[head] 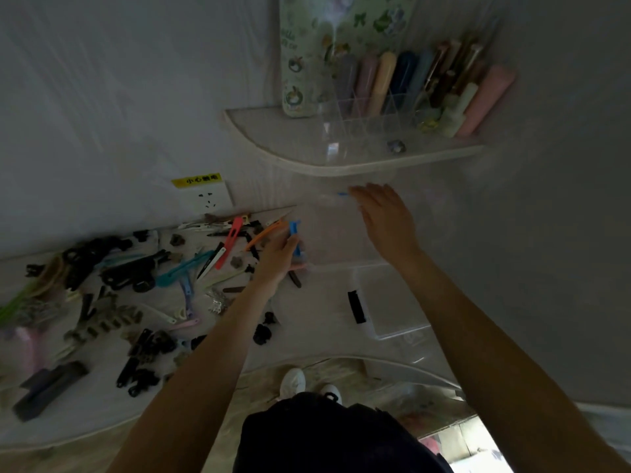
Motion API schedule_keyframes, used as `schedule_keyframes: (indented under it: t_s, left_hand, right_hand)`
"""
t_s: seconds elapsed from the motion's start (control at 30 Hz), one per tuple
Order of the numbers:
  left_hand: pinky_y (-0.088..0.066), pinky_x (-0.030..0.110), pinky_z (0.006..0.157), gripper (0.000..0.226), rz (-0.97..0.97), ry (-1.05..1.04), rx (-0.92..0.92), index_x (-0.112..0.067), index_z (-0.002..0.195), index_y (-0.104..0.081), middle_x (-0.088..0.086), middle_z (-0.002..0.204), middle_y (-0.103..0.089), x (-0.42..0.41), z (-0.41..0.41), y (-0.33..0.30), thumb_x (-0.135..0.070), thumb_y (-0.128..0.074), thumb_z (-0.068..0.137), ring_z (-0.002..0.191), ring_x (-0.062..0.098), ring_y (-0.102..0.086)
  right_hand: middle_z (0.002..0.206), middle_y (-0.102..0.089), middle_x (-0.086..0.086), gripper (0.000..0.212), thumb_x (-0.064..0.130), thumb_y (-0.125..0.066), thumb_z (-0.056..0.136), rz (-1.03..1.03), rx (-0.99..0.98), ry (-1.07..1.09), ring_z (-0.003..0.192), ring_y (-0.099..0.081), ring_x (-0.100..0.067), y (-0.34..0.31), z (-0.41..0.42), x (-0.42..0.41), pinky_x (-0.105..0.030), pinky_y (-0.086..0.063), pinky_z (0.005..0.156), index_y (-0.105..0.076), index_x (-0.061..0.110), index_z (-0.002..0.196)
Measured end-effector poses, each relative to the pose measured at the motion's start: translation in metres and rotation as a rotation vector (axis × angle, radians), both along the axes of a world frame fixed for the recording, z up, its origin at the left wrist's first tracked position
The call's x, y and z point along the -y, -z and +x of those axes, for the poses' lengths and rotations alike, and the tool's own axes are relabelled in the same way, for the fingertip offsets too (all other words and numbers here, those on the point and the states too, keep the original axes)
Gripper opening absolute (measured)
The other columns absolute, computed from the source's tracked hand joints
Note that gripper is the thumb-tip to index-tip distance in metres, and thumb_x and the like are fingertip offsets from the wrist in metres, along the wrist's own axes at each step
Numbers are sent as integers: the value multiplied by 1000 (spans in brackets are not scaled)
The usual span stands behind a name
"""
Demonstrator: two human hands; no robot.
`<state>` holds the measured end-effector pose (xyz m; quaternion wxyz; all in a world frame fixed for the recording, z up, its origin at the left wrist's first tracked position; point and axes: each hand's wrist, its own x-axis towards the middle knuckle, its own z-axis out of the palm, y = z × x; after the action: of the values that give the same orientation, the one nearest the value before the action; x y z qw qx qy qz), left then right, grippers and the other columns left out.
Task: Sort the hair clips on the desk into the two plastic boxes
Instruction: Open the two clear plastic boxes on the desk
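- The left hand (pixel 278 256) reaches over the white desk (pixel 307 336) and pinches a bright blue plastic hair clip (pixel 295 238) between thumb and curled fingers; the clip stands roughly upright at the fingertips, just beside the near-left corner of the far clear plastic box (pixel 336 233).
- The right hand (pixel 386 216) is stretched out above that far box, palm down, fingers nearly straight and close together. A small blue piece (pixel 342 193) shows just off the fingertips; whether the fingers touch it cannot be told through the blur.
- A second clear plastic box (pixel 392 302) sits nearer the person, to the right of the left forearm, with a flat black rectangular hair clip (pixel 356 307) lying against its left wall.
- The loose pile of hair clips (pixel 136 291) spreads over the left half of the desk: mostly black claw clips, with a long red flat clip (pixel 230 242), an orange curved clip (pixel 264 233), a teal clip (pixel 181 269) and pale pink and white snap clips among them.
- On the wall behind the desk there is a white power socket (pixel 205 198) with a yellow warning label above it.
- A curved white shelf (pixel 290 158) above carries a clear acrylic organiser (pixel 375 121) filled with pastel-coloured tubes and a tall bottle with cartoon stickers (pixel 300 80).
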<state>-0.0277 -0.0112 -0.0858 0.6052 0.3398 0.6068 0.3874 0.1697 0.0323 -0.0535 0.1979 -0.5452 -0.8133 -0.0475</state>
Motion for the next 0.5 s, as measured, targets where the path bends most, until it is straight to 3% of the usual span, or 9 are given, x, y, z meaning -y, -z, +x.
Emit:
schedule_keyframes:
  t_s: [0.07, 0.13, 0.2, 0.23, 0.3, 0.4, 0.5]
  left_hand:
    - [-56, 39, 80, 21, 5, 54, -19, -22, 81, -56, -1, 84, -56, -4, 5, 3, -24, -43, 98, 81, 12, -59]
    - [-53, 46, 89, 14, 14, 75, -41, -20, 100, -59, -1, 87, -58, -7, 10, 5, -25, -47, 96, 83, 13, -60]
    - [-53, 44, 90, 45, 0, 58, -6, -19, 132, -43, 0, 102, -59, -8, 15, 6, -26, -58, 90, 86, 11, -61]
    - [-54, 40, 89, 61, -1, 60, 12, -21, 139, -35, 1, 111, -57, -6, 17, 7, -26, -64, 86, 88, 9, -61]
    - [-54, 30, 82, 75, 22, 86, 19, -24, 141, -30, 1, 117, -52, -1, 21, 7, -17, -72, 80, 91, 8, -60]
    - [-56, 21, 68, 80, 53, 98, 85, -25, 141, -30, 8, 120, -50, 4, 30, 11, -3, -71, 77, 100, 19, -59]
    - [-56, 19, 63, 78, 83, 58, 94, -19, 141, -29, 9, 106, -52, 7, 42, 12, 4, -68, 78, 98, 23, -55]
  right_hand:
    - [124, -62, -14, 41, 0, -55, 83, -75, 14, 78, 114, -58, -32, 4, 2, 4, -44, -37, 105, -56, 8, 123]
    - [126, -59, -16, 37, 5, -52, 83, -132, -8, 140, 115, -56, -33, 4, 12, 18, -47, -38, 104, -59, 8, 119]
    - [130, -55, -17, 35, 12, -52, 85, -203, 4, 229, 119, -51, -35, 8, 26, 35, -46, -36, 105, -59, 8, 119]
    - [135, -51, -18, 37, 17, -53, 88, -275, 22, 286, 124, -46, -35, 11, 33, 45, -46, -32, 107, -56, 8, 123]
    - [143, -41, -19, 45, 29, -48, 92, -414, 35, 371, 132, -36, -35, 19, 45, 60, -46, -25, 111, -47, 7, 132]
    - [153, -22, -16, 51, 35, -40, 97, -528, 33, 391, 141, -21, -29, 31, 56, 70, -45, -16, 116, -34, 7, 140]
    - [155, -16, -15, 50, 31, -40, 97, -519, -24, 379, 144, -14, -26, 36, 64, 73, -46, -14, 117, -34, 6, 140]
